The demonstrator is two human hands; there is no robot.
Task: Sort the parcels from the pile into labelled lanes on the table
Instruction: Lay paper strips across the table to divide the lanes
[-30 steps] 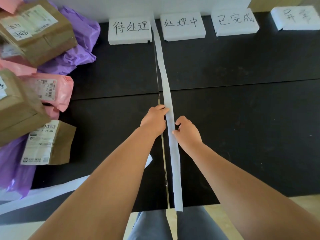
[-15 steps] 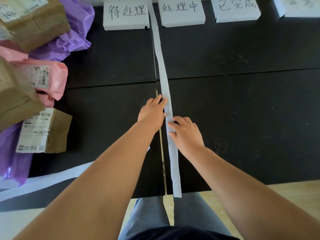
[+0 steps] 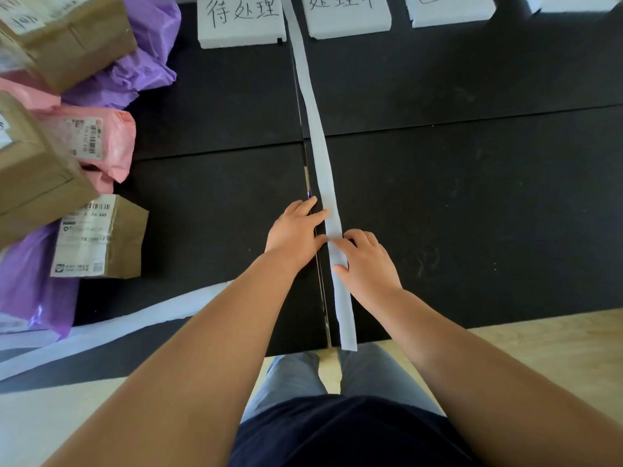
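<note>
Before sorting any parcel, marking out lanes, by the look of it. Nearest, at the bench (image 3: 472, 203) front edge, overhanging end of a white strip (image 3: 320, 146). Further in, left hand (image 3: 295, 232) laid flat, fingers (image 3: 313, 215) straight, tips touching the strip's left edge; holding nothing. Right hand (image 3: 369, 266) just beside it, fingers (image 3: 360, 235) loosely bent and spread, pressing down on the strip; no pinch visible. Off to the left, a second strip (image 3: 118, 325) lying loose, slanting across the bench corner. Beyond that, parcels (image 3: 67, 139) heaped at the left side, brown, pink and purple, none in a lane. Farthest, four white label blocks (image 3: 241, 21) in a row, strip running up between the two leftmost. Next, probably: smoothing on toward the far end, keeping the strip straight, then placing the loose one between further labels.
</note>
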